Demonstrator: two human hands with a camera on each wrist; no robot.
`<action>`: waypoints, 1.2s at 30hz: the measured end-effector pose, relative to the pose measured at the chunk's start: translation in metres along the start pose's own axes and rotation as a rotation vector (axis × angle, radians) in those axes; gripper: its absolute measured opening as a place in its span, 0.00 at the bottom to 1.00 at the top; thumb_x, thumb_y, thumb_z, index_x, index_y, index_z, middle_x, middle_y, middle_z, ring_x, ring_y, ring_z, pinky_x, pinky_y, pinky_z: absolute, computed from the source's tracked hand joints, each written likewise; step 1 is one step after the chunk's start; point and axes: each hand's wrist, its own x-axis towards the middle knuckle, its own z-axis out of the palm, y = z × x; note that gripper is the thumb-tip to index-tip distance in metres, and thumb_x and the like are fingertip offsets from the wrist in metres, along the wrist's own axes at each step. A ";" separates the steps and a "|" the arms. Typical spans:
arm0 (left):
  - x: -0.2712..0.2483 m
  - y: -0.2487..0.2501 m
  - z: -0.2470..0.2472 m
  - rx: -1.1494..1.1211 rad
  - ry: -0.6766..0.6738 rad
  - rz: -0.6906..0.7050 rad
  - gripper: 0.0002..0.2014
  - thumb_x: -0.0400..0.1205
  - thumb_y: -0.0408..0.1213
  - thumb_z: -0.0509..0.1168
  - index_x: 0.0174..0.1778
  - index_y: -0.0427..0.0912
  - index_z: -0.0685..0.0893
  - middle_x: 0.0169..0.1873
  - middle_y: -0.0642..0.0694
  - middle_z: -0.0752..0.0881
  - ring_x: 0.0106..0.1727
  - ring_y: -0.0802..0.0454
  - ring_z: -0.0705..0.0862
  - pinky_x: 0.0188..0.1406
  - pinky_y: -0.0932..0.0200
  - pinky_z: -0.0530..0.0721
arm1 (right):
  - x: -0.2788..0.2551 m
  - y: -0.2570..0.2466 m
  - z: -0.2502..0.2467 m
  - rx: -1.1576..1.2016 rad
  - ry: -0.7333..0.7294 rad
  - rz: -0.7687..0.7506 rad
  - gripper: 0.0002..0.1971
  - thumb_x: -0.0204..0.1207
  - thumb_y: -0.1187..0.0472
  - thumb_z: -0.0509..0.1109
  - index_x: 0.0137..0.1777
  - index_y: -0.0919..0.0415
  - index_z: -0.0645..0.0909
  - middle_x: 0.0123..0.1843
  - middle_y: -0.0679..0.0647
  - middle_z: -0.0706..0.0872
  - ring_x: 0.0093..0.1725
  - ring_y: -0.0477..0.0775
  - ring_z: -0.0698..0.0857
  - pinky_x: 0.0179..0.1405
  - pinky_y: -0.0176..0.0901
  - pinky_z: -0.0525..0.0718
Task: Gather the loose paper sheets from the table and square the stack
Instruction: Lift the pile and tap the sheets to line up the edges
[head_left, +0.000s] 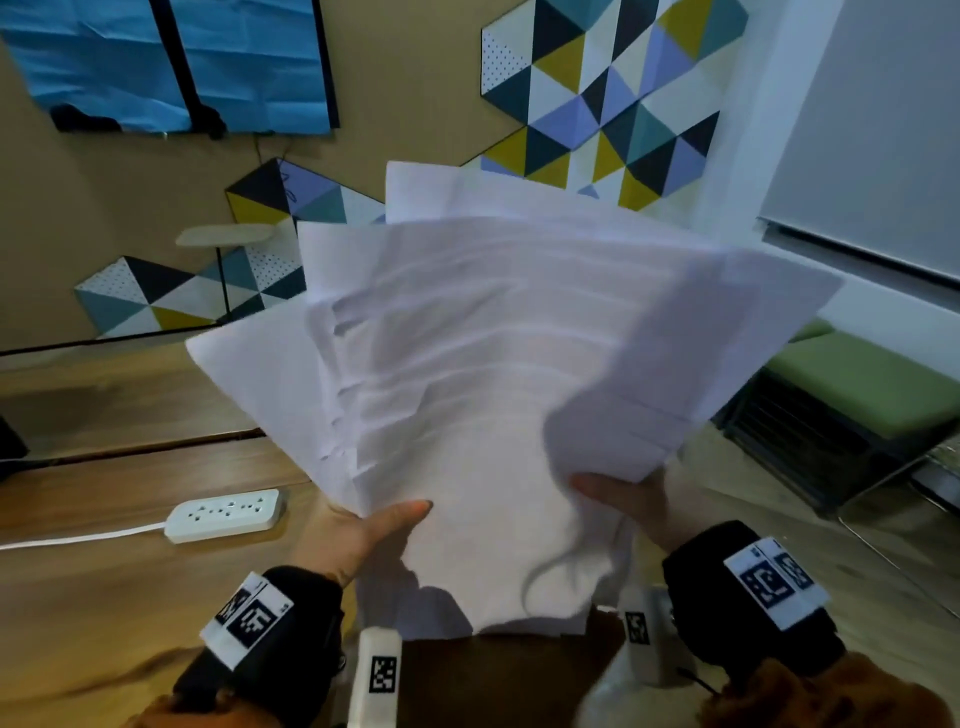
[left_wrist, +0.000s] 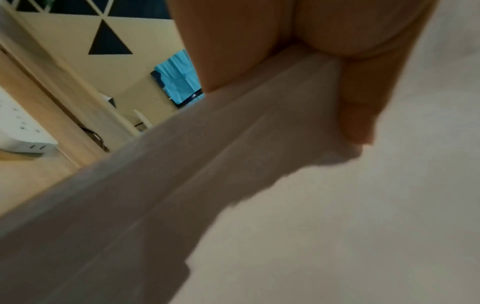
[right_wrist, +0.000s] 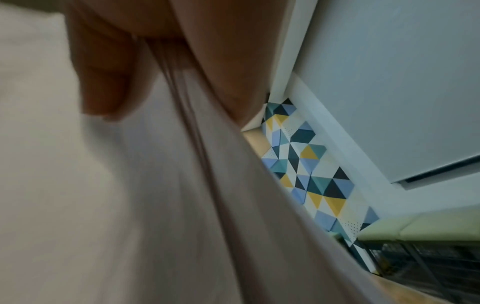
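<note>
A fanned, uneven bundle of white paper sheets is held up in the air above the wooden table. My left hand grips its lower left edge, thumb on top and fingers hidden behind. At the lower right edge my right hand pinches the bundle in the same way. In the left wrist view the thumb presses on the sheets. The right wrist view shows a thumb and palm clamping the sheets' edges. The sheet corners stick out at different angles.
A white power strip with its cable lies on the table to the left. A green bench with a dark frame stands at the right. Behind the table are coloured triangle wall panels and a blue screen.
</note>
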 end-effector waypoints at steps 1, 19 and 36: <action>0.002 0.000 -0.001 0.007 0.033 0.043 0.14 0.61 0.23 0.79 0.34 0.43 0.84 0.20 0.54 0.89 0.26 0.59 0.86 0.23 0.70 0.83 | 0.000 -0.004 0.000 -0.017 0.047 0.008 0.23 0.59 0.69 0.81 0.52 0.53 0.78 0.47 0.40 0.83 0.54 0.44 0.81 0.45 0.28 0.75; 0.002 0.020 0.005 0.107 0.046 0.235 0.19 0.62 0.25 0.77 0.45 0.45 0.83 0.27 0.58 0.90 0.33 0.75 0.85 0.27 0.80 0.79 | -0.003 0.029 0.006 0.109 0.093 -0.065 0.19 0.56 0.59 0.83 0.43 0.51 0.79 0.30 0.22 0.86 0.36 0.22 0.83 0.36 0.22 0.79; -0.005 -0.003 0.007 0.071 0.139 0.164 0.17 0.66 0.30 0.76 0.50 0.38 0.84 0.33 0.56 0.90 0.39 0.60 0.88 0.37 0.69 0.87 | -0.019 0.069 0.021 -0.059 0.091 -0.061 0.08 0.71 0.58 0.68 0.47 0.59 0.77 0.34 0.41 0.85 0.35 0.28 0.83 0.37 0.27 0.77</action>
